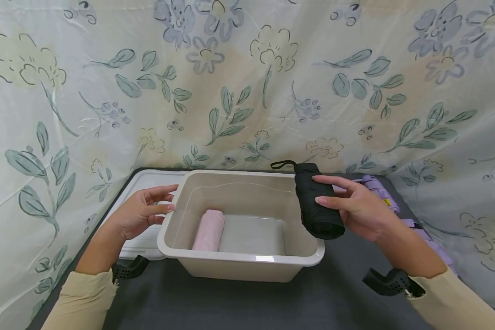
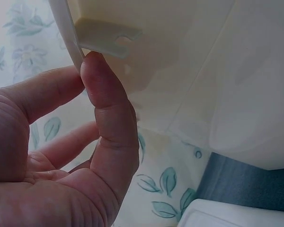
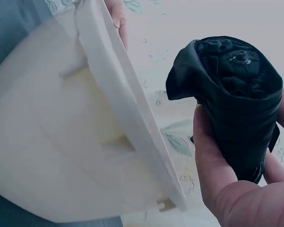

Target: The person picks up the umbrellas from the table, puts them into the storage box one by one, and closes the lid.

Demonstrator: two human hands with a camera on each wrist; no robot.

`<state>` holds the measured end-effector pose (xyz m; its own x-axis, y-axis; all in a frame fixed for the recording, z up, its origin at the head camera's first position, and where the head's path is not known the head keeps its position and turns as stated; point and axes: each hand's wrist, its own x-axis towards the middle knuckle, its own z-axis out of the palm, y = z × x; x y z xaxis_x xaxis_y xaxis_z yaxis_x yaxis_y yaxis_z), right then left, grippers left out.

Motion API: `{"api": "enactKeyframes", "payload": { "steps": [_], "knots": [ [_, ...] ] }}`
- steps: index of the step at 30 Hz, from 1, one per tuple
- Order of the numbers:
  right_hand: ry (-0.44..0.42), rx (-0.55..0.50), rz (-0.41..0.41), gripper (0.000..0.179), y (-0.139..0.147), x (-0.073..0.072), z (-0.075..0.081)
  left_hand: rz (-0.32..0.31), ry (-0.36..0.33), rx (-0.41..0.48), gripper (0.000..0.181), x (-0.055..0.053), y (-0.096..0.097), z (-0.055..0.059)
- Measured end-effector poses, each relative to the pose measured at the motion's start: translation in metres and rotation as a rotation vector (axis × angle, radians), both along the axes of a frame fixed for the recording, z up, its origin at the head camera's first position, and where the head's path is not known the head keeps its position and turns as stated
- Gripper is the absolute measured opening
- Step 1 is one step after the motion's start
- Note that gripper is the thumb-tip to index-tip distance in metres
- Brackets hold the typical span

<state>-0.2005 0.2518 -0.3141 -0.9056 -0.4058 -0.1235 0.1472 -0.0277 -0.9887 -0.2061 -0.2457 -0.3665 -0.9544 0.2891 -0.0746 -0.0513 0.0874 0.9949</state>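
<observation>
A beige plastic bin (image 1: 235,268) stands on the dark table, its top open. My left hand (image 1: 146,211) pinches the bin's left rim between thumb and fingers; the left wrist view has the thumb (image 2: 104,85) right under the rim's edge. In my right hand (image 1: 359,206) is a black folded umbrella (image 1: 315,201) with a wrist loop, gripped around its body. It is tilted over the bin's right rim. The right wrist view looks at one gathered end of the umbrella (image 3: 239,71). A pink cylindrical bundle (image 1: 209,231) lies inside the bin at the left.
A white lid (image 1: 142,245) lies flat on the table, partly behind the bin's left side. Purple rolled items (image 1: 381,192) line the table's right edge, partly hidden by my right arm. Flower-patterned cloth (image 1: 231,91) hangs behind the table and along both sides.
</observation>
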Motion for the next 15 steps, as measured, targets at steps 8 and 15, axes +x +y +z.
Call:
{"api": "enactKeyframes", "payload": {
  "steps": [8,15],
  "knots": [
    [0.02,0.045,0.018,0.057,-0.022,-0.001,0.006,0.0,0.017,-0.019,0.067,0.002,-0.001,0.001],
    [0.01,0.053,0.027,0.06,-0.042,-0.007,0.007,-0.007,0.033,-0.021,0.066,0.005,-0.001,0.004]
  ]
}}
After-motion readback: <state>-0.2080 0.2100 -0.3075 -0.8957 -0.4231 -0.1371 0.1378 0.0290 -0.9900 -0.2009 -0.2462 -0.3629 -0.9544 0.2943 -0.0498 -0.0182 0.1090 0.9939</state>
